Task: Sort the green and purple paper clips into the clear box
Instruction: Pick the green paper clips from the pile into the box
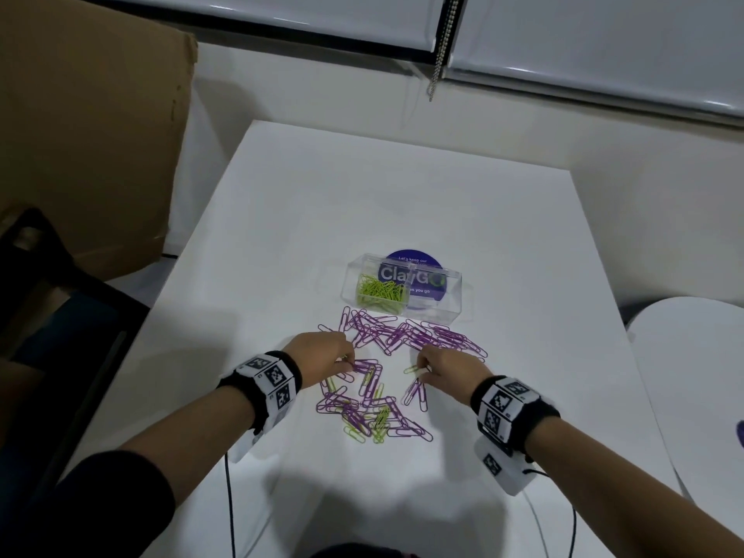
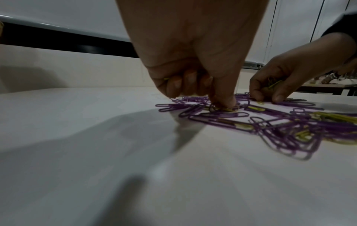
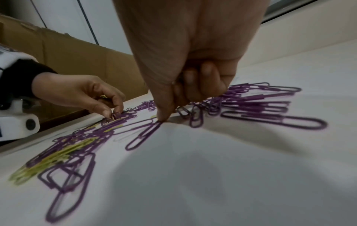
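The clear box (image 1: 402, 289) stood on the white table (image 1: 282, 219) just beyond an all-purple heap of paper clips (image 1: 406, 336), its left compartment holding green clips (image 1: 380, 294). Nearer the person lay a mixed pile of purple and green clips (image 1: 362, 408). The left hand (image 1: 322, 352) pinched clips at that pile's far edge with green clips tucked in its curled fingers, while the right hand (image 1: 451, 370), also clutching green clips, pressed fingertips onto the table by a small purple cluster (image 1: 414, 392).

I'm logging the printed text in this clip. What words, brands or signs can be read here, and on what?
"Let's keep our": top of the round purple sticker under the clear box.
"Cla" and "GO": large letters on that sticker; the box's divider hides the middle.
"as you go": its bottom line, start hidden.
Wristband markers: black-and-white patterns, no readable words.
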Motion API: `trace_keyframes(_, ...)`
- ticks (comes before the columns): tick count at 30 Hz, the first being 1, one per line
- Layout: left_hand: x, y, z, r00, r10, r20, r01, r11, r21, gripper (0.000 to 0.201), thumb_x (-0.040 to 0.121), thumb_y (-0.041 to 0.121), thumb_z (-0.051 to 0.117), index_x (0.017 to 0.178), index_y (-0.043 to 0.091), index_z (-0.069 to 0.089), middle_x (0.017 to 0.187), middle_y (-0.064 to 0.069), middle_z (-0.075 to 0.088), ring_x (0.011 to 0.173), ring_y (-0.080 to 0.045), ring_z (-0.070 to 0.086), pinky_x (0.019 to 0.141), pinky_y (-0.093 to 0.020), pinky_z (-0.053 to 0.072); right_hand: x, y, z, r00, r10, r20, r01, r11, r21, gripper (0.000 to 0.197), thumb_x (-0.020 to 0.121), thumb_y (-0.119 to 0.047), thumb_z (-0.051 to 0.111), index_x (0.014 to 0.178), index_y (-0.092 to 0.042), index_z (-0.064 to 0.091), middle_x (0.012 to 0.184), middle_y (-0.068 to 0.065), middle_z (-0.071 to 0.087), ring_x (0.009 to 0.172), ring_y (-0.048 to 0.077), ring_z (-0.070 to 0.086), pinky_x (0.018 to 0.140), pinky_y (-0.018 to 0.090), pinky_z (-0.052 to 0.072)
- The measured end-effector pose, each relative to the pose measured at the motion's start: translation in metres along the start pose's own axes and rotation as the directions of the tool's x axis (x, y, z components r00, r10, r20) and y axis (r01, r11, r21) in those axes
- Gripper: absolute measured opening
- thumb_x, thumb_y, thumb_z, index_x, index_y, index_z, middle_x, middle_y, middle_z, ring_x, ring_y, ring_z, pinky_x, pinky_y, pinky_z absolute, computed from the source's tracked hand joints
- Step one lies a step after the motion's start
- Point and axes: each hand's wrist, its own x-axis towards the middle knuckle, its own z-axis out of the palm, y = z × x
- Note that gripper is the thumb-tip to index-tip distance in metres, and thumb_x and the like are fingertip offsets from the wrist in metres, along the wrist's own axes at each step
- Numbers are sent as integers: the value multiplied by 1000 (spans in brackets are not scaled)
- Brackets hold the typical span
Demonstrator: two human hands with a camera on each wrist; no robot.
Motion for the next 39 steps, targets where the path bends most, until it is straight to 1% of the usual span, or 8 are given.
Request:
trace_keyframes(5, 6, 3, -1, 1000, -6, -29, 5, 999, -34, 25, 91, 38, 54, 104, 18, 60, 110, 2, 59, 98, -15, 57, 81, -26, 42, 2, -4, -1, 1000, 14, -20, -13, 1000, 22, 19, 91, -23, 48, 106, -14, 57, 108, 6, 65, 99, 25, 59, 72, 25, 37)
trace_keyframes(10, 12, 7, -7, 999, -44, -21, 42, 997, -60, 22, 88, 44, 55, 83, 23, 54, 92, 6, 55, 81, -12, 51, 70, -24, 38, 5, -14, -11, 996, -12, -83, 10, 1000, -23, 22, 93, -30, 49, 106, -13, 54, 102, 5, 65, 75, 21, 53, 55, 24, 36)
trace_keyframes(14, 12, 9, -8, 998, -70, 9, 70, 997, -42, 37, 89, 49, 51, 93, 13, 59, 92, 1, 56, 80, -15, 52, 70, -26, 38, 12, -18, -7, 999, -35, 23, 37, 994, -103, 22, 91, -28, 53, 107, -14, 56, 110, 5, 65, 101, 25, 59, 80, 31, 44)
trace_keyframes(19, 10, 8, -3, 998, -61, 24, 59, 996, 68, 46, 95, 48, 40, 97, 6, 59, 102, -8, 61, 90, -25, 59, 72, -30, 39, 14, -17, -6, 997, -17, 72, 21, 998, -61, 15, 91, -25, 52, 98, -13, 57, 107, 7, 65, 98, 26, 58, 77, 30, 41)
trace_keyframes(23, 9, 4, -5, 998, -69, 5, 67, 987, 148, 49, 97, 48, 33, 94, 7, 59, 88, -5, 55, 85, -24, 58, 68, -29, 35, 12, -16, -4, 996, -20, 83, 24, 999, -48, 10, 93, -25, 48, 86, -18, 44, 99, 9, 63, 81, 20, 49, 71, 27, 35)
trace_keyframes(31, 10, 2, -6, 992, -118, -54, 125, 981, 146, 44, 98, 49, 27, 77, 14, 45, 72, -1, 49, 71, -19, 47, 64, -28, 32, 11, -41, -8, 999, -48, 9, 44, 959, 282, 15, 88, -15, 46, 77, -18, 38, 70, -1, 43, 63, 15, 37, 56, 27, 29)
trace_keyframes(34, 9, 1, -2, 988, -145, -53, 146, 989, 13, 42, 97, 47, 32, 78, 13, 47, 66, 1, 47, 72, -20, 48, 65, -27, 33, 14, -46, -7, 999, -37, 12, 29, 915, 402, 6, 89, -11, 44, 91, -16, 45, 72, -4, 45, 61, 11, 40, 57, 24, 32)
trace_keyframes(39, 10, -7, 4, 985, -161, -55, 145, 964, -222, 39, 95, 43, 42, 88, 11, 63, 90, -9, 67, 85, -26, 61, 69, -28, 38, 15, -49, -3, 997, -53, 55, 29, 930, 367, 28, 94, -9, 35, 114, -10, 56, 85, 3, 55, 80, 18, 50, 65, 26, 37)
